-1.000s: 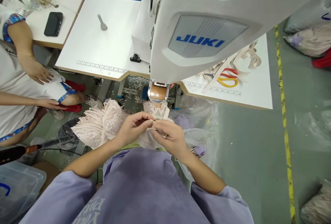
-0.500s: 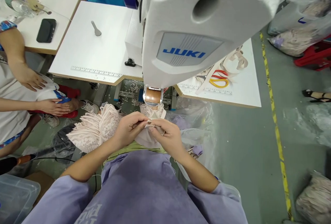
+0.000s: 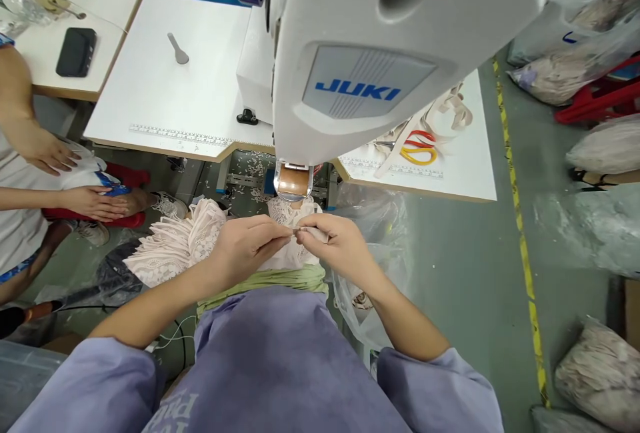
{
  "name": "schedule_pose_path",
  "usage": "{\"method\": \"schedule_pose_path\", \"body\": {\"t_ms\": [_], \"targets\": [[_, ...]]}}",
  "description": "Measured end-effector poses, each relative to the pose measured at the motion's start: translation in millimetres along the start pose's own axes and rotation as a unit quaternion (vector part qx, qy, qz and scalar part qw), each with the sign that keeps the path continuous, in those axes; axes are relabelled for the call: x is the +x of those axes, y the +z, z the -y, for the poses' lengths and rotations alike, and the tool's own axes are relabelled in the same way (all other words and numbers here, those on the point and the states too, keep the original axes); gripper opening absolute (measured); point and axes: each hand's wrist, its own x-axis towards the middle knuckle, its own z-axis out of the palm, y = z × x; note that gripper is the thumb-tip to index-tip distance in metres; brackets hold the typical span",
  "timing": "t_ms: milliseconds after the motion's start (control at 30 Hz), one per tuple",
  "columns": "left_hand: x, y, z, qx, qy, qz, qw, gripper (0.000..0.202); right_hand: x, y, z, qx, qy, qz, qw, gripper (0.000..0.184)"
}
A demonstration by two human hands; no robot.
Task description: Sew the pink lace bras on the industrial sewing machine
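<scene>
Pale pink lace fabric (image 3: 295,257) hangs over my lap, just in front of the sewing machine's small metal-rimmed end (image 3: 293,181). My left hand (image 3: 250,245) pinches its edge with thumb and fingers pressed together. Close beside it, fingertips nearly meeting, my right hand (image 3: 343,246) also pinches that edge. A bit of the cloth shows around the right fingers; the exact spot gripped is small and partly covered. A thick bundle of matching lace pieces (image 3: 175,241) lies to the left of my left forearm.
The white sewing machine head (image 3: 370,26) looms above my hands. Scissors (image 3: 419,147) and fabric strips (image 3: 453,113) lie on the right table section. A ruler scale (image 3: 175,136) marks the left tabletop (image 3: 150,96). At left sits another person, hands (image 3: 95,203) on lap.
Both hands still pinch the fabric; the right has shifted slightly right and its forearm has swung outward. The fabric edge between the fingertips looks straighter. The whole view has tilted slightly.
</scene>
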Motion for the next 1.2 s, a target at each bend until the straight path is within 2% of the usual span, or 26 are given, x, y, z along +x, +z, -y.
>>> {"method": "schedule_pose_path", "body": {"t_ms": [167, 467, 600, 667, 733, 867, 1000, 1100, 1167, 1200], "targets": [[-1, -0.9, 2, -0.002, -0.020, 0.012, 1.000, 0.009, 3, -6, 4, 0.041, 0.024, 0.058, 0.997, 0.010], [3, -3.8, 7, -0.050, -0.056, 0.072, 0.995, 0.011, 2, -9, 6, 0.050, 0.019, 0.094, 0.994, 0.009], [7, -6.4, 10, -0.032, -0.093, 0.150, 0.984, 0.020, 1, -8, 6, 0.045, 0.021, 0.102, 0.993, 0.010], [8, -6.5, 11, -0.003, -0.083, 0.194, 0.978, 0.021, 1, -8, 3, 0.051, 0.023, 0.105, 0.993, 0.010], [8, -4.9, 12, 0.030, -0.071, 0.205, 0.976, 0.029, 2, -7, 0, 0.059, 0.031, 0.103, 0.992, 0.012], [6, 1.1, 10, 0.040, -0.089, 0.163, 0.982, 0.031, -1, -3, -2, 0.055, 0.022, 0.040, 0.997, 0.013], [13, 4.6, 3, -0.013, -0.114, 0.126, 0.985, 0.029, 0, -7, 10, -0.022, -0.025, -0.036, 0.999, 0.013], [24, 4.0, 2, -0.052, -0.167, 0.073, 0.982, 0.029, 19, -21, 21, -0.055, -0.048, -0.041, 0.996, 0.013], [30, 2.5, 6, -0.001, -0.188, 0.022, 0.982, 0.025, 40, -31, 26, -0.085, -0.042, -0.029, 0.995, 0.014], [31, 1.6, 11, 0.049, -0.170, 0.008, 0.984, 0.023, 50, -35, 28, -0.108, -0.034, -0.021, 0.993, 0.016]]}}
